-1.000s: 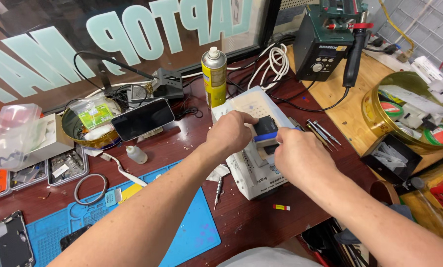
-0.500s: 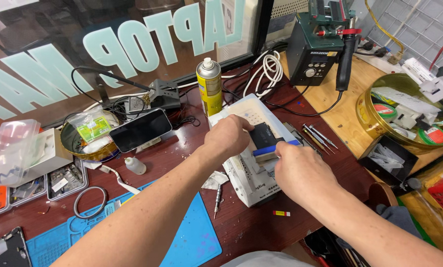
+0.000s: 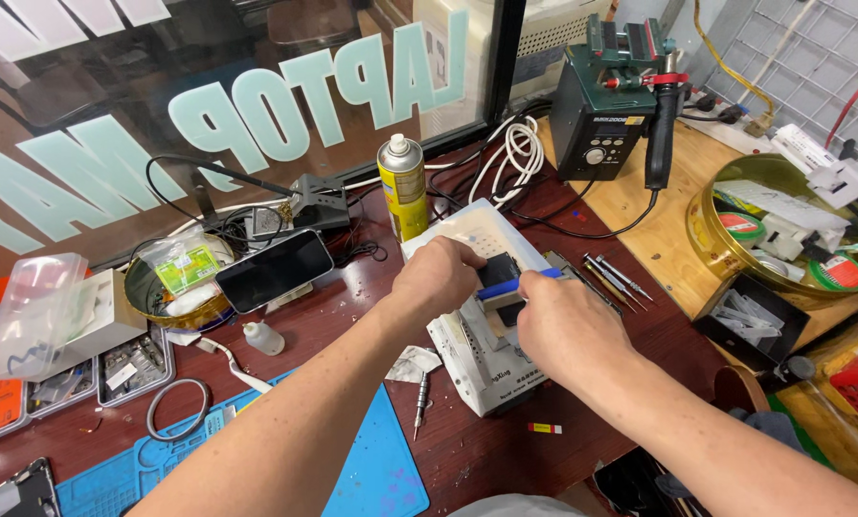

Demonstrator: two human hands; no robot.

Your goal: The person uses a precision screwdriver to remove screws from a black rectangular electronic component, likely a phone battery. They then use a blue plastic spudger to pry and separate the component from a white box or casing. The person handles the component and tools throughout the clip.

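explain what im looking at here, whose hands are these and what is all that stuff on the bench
This is one view from a camera worn on a person's head, looking down at their own two bare hands over a cluttered workbench. There is no robot.

The left hand presses on a small dark flat part that lies on a white box-shaped device. The right hand holds a blue-handled tool against that part.

Around them lie a yellow spray can, a dark phone resting on a round tin, a blue work mat, a small screwdriver, a row of thin tools, coiled white cable and a green bench station with a black handpiece. Behind is a window with large lettering.
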